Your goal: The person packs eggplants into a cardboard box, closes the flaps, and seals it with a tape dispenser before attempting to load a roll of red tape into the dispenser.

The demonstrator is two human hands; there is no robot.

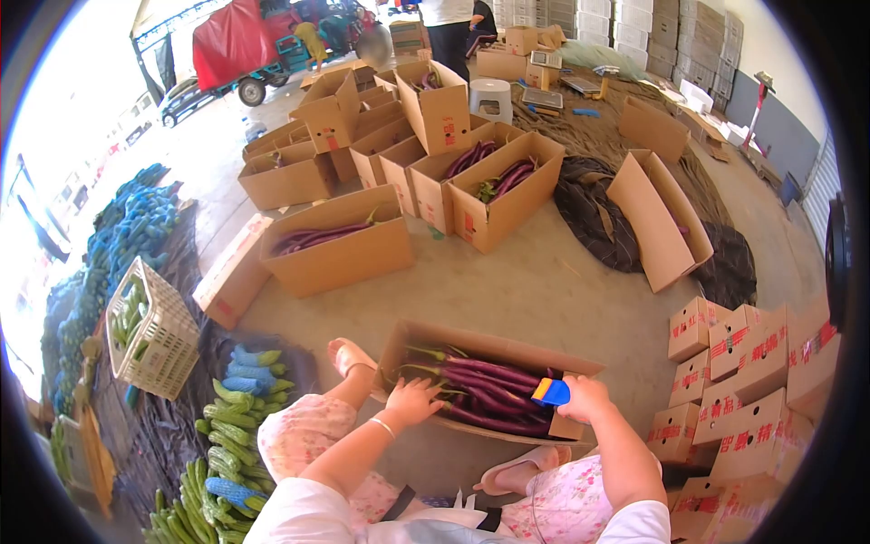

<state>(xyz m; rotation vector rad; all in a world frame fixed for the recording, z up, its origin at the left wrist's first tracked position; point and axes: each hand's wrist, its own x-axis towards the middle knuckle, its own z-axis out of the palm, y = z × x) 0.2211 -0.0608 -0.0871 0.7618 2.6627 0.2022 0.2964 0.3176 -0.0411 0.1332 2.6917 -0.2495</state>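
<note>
While the left hand (415, 401) lies over the stem ends at the left of the near carton (489, 340), fingers loosely spread and partly open, the right hand (584, 401) is closed round a blue-and-yellow tool (551, 392); and look at that tool, its yellow edge facing left, right over the eggplants (485, 383)! Whether the left fingers pinch a stem, I cannot tell; the eggplants lie lengthwise inside the open near carton, dark purple and glossy, stems mostly to the left; the carton sits on the floor (362, 313) between the person's feet, and a pale bracelet (382, 426) rings the left wrist.

Out to the left, long green vegetables (234, 435) lie in a heap on dark sheeting (186, 363), some in blue netting (252, 370); just beyond them a pale slatted crate (161, 349) leans over with more green produce inside. Farther off, open cartons (340, 258) crowd together, several showing eggplants; a white stool (490, 100) stands behind them; over to the right, another open carton (660, 222) leans on dark cloth (598, 213), and nearer on that side, printed cartons (743, 412) are stacked up; way at the far left, a red cover (234, 45) drapes a vehicle (263, 82), with a person (310, 41) in yellow beside it.
</note>
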